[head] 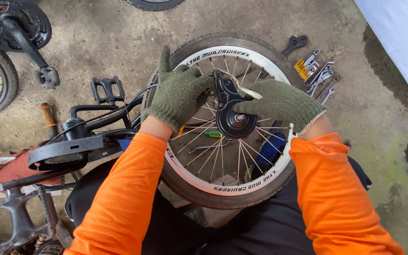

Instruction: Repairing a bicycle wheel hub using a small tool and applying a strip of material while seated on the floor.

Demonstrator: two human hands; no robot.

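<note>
A small bicycle wheel (192,184) with a black tyre, white rim band and thin spokes lies flat across my lap. At its middle sits a round black drum brake hub (234,123) with a black arm reaching up from it. My left hand (178,94), in a green knit glove, grips the brake arm and spokes at the upper left of the hub. My right hand (282,103), gloved the same way, pinches the upper right side of the hub by a pale strap-like piece (251,91). Orange sleeves cover both forearms.
Several spanners (319,78) and a black wrench (294,44) lie on the concrete at the upper right. A green-handled screwdriver (212,134) and a spanner (208,147) show through the spokes. A bike frame with pedals (107,89) lies left; another crank and wheel (15,28) top left.
</note>
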